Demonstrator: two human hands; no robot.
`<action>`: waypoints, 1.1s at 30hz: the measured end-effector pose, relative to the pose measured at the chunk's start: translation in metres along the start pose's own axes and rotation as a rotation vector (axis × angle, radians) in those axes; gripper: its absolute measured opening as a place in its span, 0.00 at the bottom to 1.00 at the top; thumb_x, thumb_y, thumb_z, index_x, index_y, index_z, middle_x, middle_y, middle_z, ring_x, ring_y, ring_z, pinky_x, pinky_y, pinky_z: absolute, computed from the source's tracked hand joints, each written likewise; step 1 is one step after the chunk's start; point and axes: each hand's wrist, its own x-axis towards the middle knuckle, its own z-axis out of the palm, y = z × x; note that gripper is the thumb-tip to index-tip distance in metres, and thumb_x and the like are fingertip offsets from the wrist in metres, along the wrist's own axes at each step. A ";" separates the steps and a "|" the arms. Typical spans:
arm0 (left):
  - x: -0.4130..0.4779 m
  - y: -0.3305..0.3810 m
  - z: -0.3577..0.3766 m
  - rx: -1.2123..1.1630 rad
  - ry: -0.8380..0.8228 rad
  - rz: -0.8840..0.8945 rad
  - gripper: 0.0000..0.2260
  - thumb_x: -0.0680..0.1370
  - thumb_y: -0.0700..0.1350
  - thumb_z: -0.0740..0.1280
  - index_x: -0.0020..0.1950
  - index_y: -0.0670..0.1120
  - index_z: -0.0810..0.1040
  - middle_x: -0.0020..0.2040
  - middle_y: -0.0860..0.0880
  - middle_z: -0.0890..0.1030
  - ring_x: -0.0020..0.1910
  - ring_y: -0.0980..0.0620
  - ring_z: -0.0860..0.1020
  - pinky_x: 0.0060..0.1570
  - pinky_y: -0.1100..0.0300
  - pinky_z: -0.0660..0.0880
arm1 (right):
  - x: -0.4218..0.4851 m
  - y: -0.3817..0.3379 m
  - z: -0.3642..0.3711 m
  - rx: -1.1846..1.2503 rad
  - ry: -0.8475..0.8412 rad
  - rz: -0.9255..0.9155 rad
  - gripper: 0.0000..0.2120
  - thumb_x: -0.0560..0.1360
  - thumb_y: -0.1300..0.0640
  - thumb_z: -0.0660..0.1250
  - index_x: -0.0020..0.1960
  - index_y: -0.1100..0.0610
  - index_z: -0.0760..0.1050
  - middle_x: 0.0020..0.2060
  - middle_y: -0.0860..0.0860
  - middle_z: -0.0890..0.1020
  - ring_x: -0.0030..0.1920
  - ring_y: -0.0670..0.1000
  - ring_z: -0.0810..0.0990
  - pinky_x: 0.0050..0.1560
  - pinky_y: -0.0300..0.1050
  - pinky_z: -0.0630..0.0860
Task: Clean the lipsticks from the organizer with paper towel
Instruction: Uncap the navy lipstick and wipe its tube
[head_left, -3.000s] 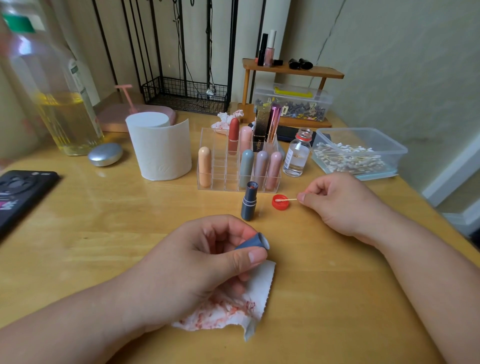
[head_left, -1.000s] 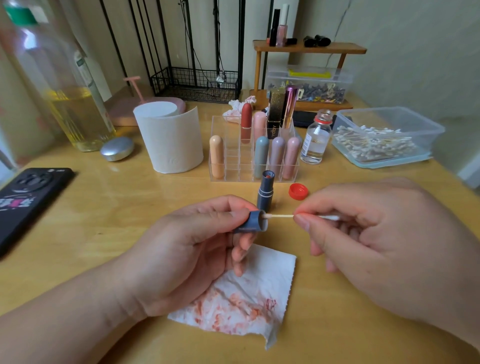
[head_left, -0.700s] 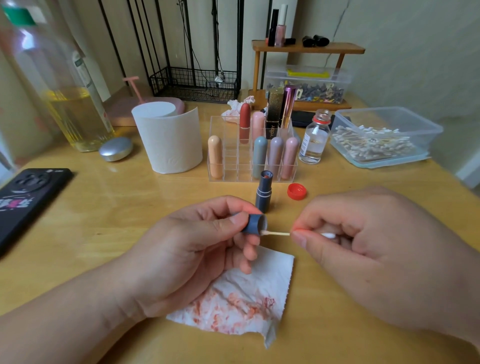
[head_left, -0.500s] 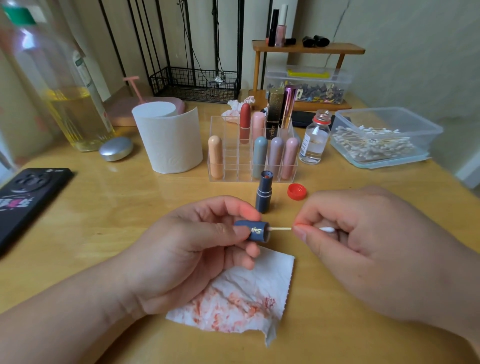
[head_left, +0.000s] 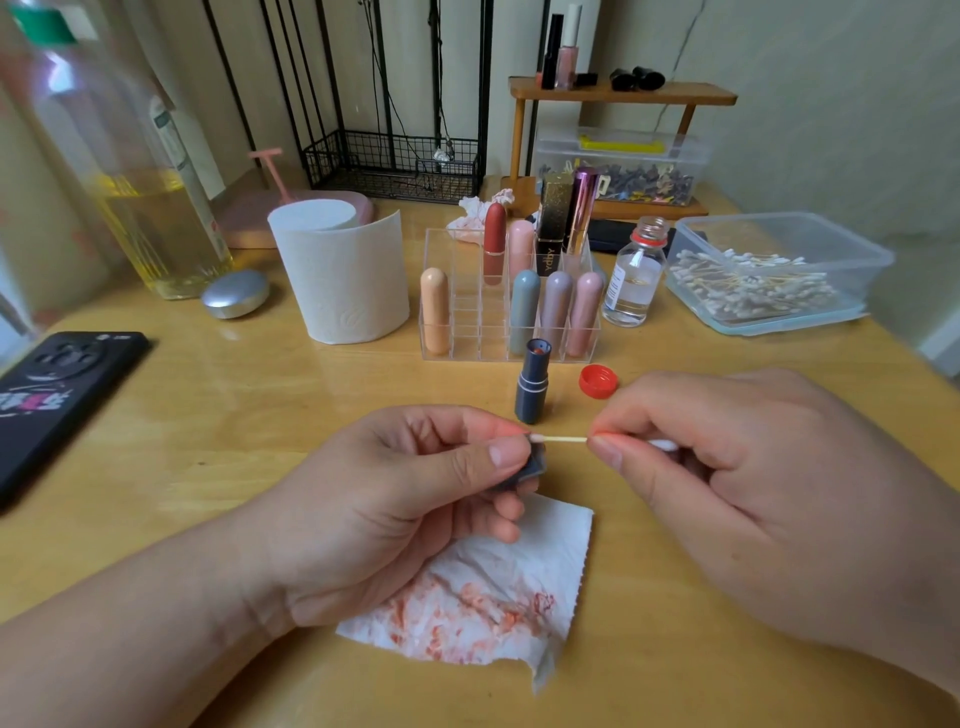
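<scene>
We are pinching the navy cap (head_left: 530, 465) in our left hand (head_left: 395, 499), mouth facing the cotton swab (head_left: 563, 440) our right hand (head_left: 753, 493) is pinching, so its tip is meeting the rim (the uncapped lipstick (head_left: 532, 382) is standing just before the organizer (head_left: 467, 332)), with the stained paper towel (head_left: 498, 597) lying beneath, likely for wiping.

Has a bare left arm slanting in from the bottom left, wrist bent a little. Pinches a small blue cap (head_left: 531, 466) in the left grip (head_left: 405, 499), thumb on top, other fingers curled under. Has the right arm slanting in from the bottom right, back of the right grip (head_left: 753, 493) turned up. Pinches a thin cotton stick (head_left: 563, 440) between thumb and first finger, its tip at the cap's rim. Holds both grips near each other, not touching.
</scene>
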 end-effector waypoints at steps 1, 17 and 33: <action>0.000 0.000 0.001 0.014 0.000 -0.002 0.13 0.74 0.40 0.72 0.53 0.31 0.80 0.42 0.39 0.80 0.35 0.50 0.78 0.37 0.61 0.79 | 0.000 0.000 -0.001 -0.003 -0.003 -0.001 0.07 0.77 0.50 0.62 0.41 0.48 0.75 0.26 0.44 0.70 0.29 0.46 0.70 0.29 0.45 0.67; -0.003 0.002 0.000 0.016 0.019 -0.021 0.15 0.65 0.24 0.71 0.47 0.39 0.84 0.42 0.37 0.81 0.36 0.47 0.83 0.41 0.57 0.82 | 0.000 0.000 -0.002 0.282 -0.237 0.145 0.09 0.78 0.51 0.66 0.39 0.49 0.76 0.23 0.46 0.74 0.23 0.44 0.69 0.24 0.38 0.67; -0.005 0.008 0.000 -0.016 0.000 -0.101 0.14 0.65 0.27 0.75 0.49 0.35 0.84 0.41 0.34 0.82 0.39 0.41 0.85 0.39 0.55 0.83 | -0.002 0.000 -0.003 0.238 -0.189 0.096 0.08 0.76 0.51 0.66 0.39 0.49 0.75 0.23 0.48 0.73 0.23 0.45 0.68 0.23 0.34 0.64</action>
